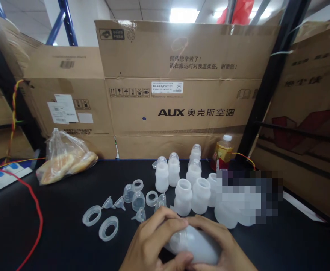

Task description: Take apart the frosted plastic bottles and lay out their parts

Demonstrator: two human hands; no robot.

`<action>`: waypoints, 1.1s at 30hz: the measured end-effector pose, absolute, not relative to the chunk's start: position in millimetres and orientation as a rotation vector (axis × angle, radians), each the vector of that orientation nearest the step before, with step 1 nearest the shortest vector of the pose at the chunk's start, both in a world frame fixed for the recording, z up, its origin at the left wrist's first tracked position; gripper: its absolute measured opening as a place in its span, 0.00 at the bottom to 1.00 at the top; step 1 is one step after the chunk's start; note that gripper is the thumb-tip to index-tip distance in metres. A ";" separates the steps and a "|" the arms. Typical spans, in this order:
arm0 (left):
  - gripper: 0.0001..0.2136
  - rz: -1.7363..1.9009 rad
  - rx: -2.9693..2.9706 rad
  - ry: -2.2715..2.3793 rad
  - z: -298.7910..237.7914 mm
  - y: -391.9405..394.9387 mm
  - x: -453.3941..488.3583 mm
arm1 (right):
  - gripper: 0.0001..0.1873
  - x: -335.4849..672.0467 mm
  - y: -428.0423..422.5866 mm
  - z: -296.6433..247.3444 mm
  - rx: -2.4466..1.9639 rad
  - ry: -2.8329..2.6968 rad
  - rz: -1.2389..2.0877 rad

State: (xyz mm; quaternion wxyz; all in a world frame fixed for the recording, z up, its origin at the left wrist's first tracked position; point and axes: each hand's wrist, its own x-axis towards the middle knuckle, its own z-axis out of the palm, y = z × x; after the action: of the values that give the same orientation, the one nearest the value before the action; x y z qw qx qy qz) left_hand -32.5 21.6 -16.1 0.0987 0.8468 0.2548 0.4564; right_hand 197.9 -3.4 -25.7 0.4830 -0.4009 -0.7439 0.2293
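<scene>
Both hands hold a frosted translucent plastic baby bottle body [194, 244] lying on its side just above the black table. My left hand [150, 241] wraps its left end and my right hand [218, 244] cups its right end. Just beyond my left hand lie small translucent funnel-shaped parts [139, 215] and clear cups [138, 201]. Further left are flat silicone rings [91, 215]. Several upright frosted bottle bodies [183, 197] stand just beyond my hands. Some bottles at the right are hidden behind a pixelated patch [246, 195].
The black tabletop [41, 226] has a red wire [38, 214] along its left side and a power strip [7, 178] at the left. A bag of bread [65, 160] and a drink bottle [223, 152] stand before large cardboard boxes [179, 101].
</scene>
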 end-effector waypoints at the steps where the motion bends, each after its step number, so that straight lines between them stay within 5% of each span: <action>1: 0.17 1.339 2.481 0.741 -14.6 21.8 -32.7 | 0.30 200.4 -4.8 -26.7 -1.006 -1.791 0.579; 8: 0.22 1.235 2.355 0.976 -8.9 17.9 -34.3 | 0.36 211.9 -4.7 -43.2 -1.076 -1.828 0.564; 23: 0.26 1.264 2.112 1.269 -24.9 20.9 -28.5 | 0.24 196.2 8.9 -30.4 -0.736 -2.150 -0.352; 33: 0.18 1.331 2.269 0.691 -3.9 24.7 -38.2 | 0.22 195.4 4.0 -24.1 -0.814 -1.982 -0.042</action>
State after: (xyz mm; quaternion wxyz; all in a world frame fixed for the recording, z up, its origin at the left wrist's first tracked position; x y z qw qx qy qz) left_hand -38.2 24.7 -3.9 0.2093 0.8158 0.2486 0.4784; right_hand 195.4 4.0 -24.1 0.4789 -0.3333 -0.8119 -0.0174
